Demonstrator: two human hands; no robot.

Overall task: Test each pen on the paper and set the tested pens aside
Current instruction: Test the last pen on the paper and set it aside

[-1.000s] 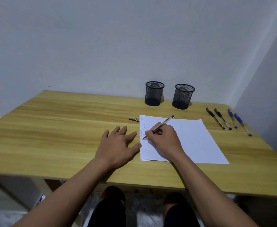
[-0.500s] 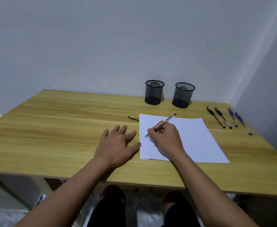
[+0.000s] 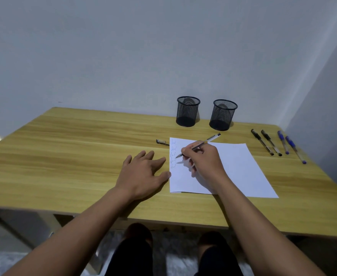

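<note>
Two hands are working at the wooden table point(image 3: 64, 156). The left hand point(image 3: 143, 172) is lying flat with its fingers spread, holding nothing, and its thumb tip is touching the left edge of the paper point(image 3: 233, 170). With so light a hold, the sheet could be sliding under a firm stroke. A loose pen cap point(image 3: 162, 142) is lying just beside the paper's top-left corner (a careless sweep could be knocking it away). The right hand point(image 3: 203, 162) is pinching a clear-barrelled pen point(image 3: 211, 139), whose tip is sitting at a column of scribbles point(image 3: 173, 154); its curled fingers may be smearing wet ink. Four pens point(image 3: 271, 143) are lying far right, well apart from the paper. Whether they are tested I cannot tell, so mixing piles is risking repeats.
</note>
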